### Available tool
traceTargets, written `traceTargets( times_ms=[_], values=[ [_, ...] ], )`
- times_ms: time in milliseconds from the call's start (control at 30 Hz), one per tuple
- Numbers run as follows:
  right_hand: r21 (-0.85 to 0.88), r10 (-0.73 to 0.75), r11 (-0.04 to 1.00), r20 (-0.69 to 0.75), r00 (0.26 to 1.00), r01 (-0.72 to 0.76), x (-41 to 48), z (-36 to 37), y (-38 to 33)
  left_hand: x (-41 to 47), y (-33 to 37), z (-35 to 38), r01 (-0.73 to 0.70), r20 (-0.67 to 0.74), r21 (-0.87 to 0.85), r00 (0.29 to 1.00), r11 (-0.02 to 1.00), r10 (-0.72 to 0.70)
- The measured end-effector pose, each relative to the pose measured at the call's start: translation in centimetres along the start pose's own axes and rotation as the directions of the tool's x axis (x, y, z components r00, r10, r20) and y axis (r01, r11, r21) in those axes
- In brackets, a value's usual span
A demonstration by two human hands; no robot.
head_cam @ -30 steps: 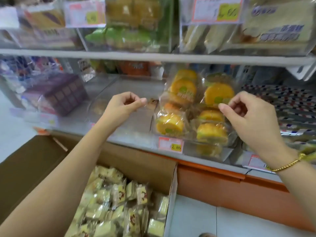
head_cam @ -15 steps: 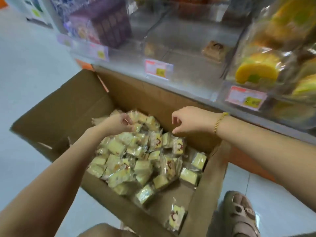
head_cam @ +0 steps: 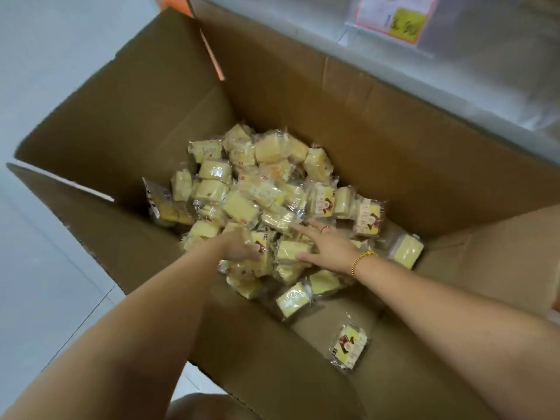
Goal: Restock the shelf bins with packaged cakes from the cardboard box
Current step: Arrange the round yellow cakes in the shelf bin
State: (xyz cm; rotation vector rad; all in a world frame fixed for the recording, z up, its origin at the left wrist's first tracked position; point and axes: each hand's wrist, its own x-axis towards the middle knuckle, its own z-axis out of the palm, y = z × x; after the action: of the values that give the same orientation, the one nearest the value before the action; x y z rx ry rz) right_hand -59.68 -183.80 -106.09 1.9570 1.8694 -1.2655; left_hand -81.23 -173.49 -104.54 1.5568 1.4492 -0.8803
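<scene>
Downward, head view only. The cardboard box (head_cam: 303,95) stands with its flaps open on pale floor tiles (head_cam: 45,268), hard against the shelf (head_cam: 469,80). The top edge cuts the shelf off. Only its grey front lip and one price label (head_cam: 394,16) show, and the writing is too blurred to read.

The packaged cakes (head_cam: 242,192) are pale yellow blocks in clear wrap, heaped loosely in the middle of the box floor. The wrappers carry a red-brown mark that I cannot make out. A lone packet (head_cam: 348,347) lies apart on bare cardboard toward the near corner.

The left hand (head_cam: 239,247) reaches into the near edge of the heap. Its fingertips are sunk among the packets and smeared by blur, so I cannot tell whether it is clasping one or only pushing in.

The right hand (head_cam: 325,247) lies flat on the heap, fingers spread and straight, holding nothing. It has a ring (head_cam: 325,228) on one finger and a gold bracelet (head_cam: 362,259) at the wrist. The hands are near each other with packets between them. Both forearms run out of frame at the bottom.
</scene>
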Motion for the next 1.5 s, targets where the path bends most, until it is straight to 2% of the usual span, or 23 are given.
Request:
traceTargets(
  times_ms=[33,100,200,233,267,300,333,367,400,433,467,533,633,700,767,833,900,1000,1133,1233,1333,1367,1500],
  values=[
    [-0.069,-0.032,0.997,0.04,0.999,0.035,0.5,0.1,-0.5,-0.4,0.4,0.2,-0.022,0.002,-0.077,1.0,0.997,0.022],
    [-0.183,-0.08,0.976,0.201,0.976,0.117,0.6,-0.5,-1.8,-1.9,1.5,0.6,-0.088,0.046,-0.099,0.995,0.991,0.093],
    [-0.288,-0.008,0.939,0.53,0.848,0.189,0.2,-2.8,-3.2,-3.2,2.7,2.7,-0.111,0.29,-0.066,0.949,0.992,0.126],
    [-0.339,0.046,0.922,0.579,0.814,0.189,0.0,-3.5,-3.5,-3.4,3.0,3.6,-0.129,0.382,-0.02,0.916,0.991,0.127],
    [-0.387,0.069,0.902,0.565,0.822,0.19,0.2,-4.0,-3.8,-3.6,3.4,4.3,-0.182,0.435,0.05,0.889,0.982,0.143],
    [-0.405,0.045,0.897,0.482,0.875,0.177,0.5,-4.7,-4.0,-3.5,3.8,4.8,-0.241,0.448,0.114,0.878,0.964,0.166],
    [-0.374,-0.015,0.916,0.331,0.943,0.146,1.1,-5.4,-4.3,-3.2,4.3,4.9,-0.272,0.431,0.144,0.883,0.951,0.188],
    [-0.318,-0.092,0.938,0.145,0.985,0.134,1.8,-6.1,-4.6,-2.8,4.6,4.7,-0.283,0.395,0.154,0.896,0.947,0.203],
    [-0.28,-0.172,0.947,-0.029,0.985,0.158,2.8,-6.8,-5.2,-2.8,4.9,4.1,-0.286,0.344,0.17,0.914,0.943,0.215],
    [-0.263,-0.25,0.943,-0.16,0.955,0.202,3.7,-7.5,-6.0,-2.7,5.0,3.4,-0.285,0.267,0.209,0.937,0.935,0.226],
    [-0.255,-0.314,0.933,-0.226,0.922,0.255,4.7,-8.3,-7.0,-2.6,4.9,2.8,-0.27,0.171,0.25,0.958,0.93,0.232],
    [-0.253,-0.359,0.916,-0.178,0.916,0.31,6.8,-9.1,-9.0,-1.9,4.1,1.3,-0.178,-0.015,0.299,0.981,0.937,0.191],
    [-0.396,-0.221,0.894,0.018,0.975,0.21,9.8,-8.8,-10.5,-0.1,2.0,-1.2,0.001,-0.229,0.22,0.972,0.976,0.05],
    [-0.431,-0.135,0.89,0.059,0.989,0.147,11.5,-8.3,-10.5,1.3,1.3,-3.5,0.041,-0.355,0.06,0.935,0.997,-0.017],
    [-0.438,-0.151,0.882,0.088,0.985,0.174,11.9,-8.5,-10.5,2.0,1.2,-5.9,0.047,-0.47,-0.192,0.872,0.98,-0.134],
    [-0.434,-0.17,0.875,0.14,0.975,0.215,11.3,-9.1,-10.0,2.7,1.3,-7.5,-0.049,-0.54,-0.323,0.829,0.945,-0.142],
    [-0.423,-0.139,0.88,0.205,0.969,0.216,9.5,-9.2,-8.7,3.0,1.7,-7.9,-0.165,-0.451,-0.389,0.892,0.906,-0.032],
    [-0.44,-0.09,0.87,0.3,0.95,0.221,6.6,-8.5,-6.3,2.7,2.8,-5.8,-0.238,-0.25,-0.334,0.955,0.912,0.157],
    [-0.405,-0.033,0.894,0.368,0.929,0.192,3.6,-8.3,-4.0,2.0,3.4,-1.7,-0.173,-0.125,-0.079,0.979,0.982,0.162],
    [-0.462,0.007,0.864,0.404,0.915,0.197,2.4,-7.7,-3.2,1.9,2.2,-1.0,-0.211,-0.027,-0.093,0.977,0.973,0.209],
    [-0.527,0.064,0.832,0.4,0.914,0.172,2.3,-7.8,-3.3,1.0,2.5,-1.2,-0.265,0.282,-0.14,0.913,0.954,0.295],
    [-0.541,0.069,0.823,0.397,0.915,0.173,2.4,-7.7,-3.4,0.5,2.9,-1.1,-0.261,0.329,-0.104,0.902,0.96,0.281],
    [-0.426,0.003,0.896,0.293,0.956,0.128,3.1,-7.8,-3.4,1.4,2.8,-2.9,-0.248,0.164,-0.049,0.954,0.968,0.253]
  ],
)
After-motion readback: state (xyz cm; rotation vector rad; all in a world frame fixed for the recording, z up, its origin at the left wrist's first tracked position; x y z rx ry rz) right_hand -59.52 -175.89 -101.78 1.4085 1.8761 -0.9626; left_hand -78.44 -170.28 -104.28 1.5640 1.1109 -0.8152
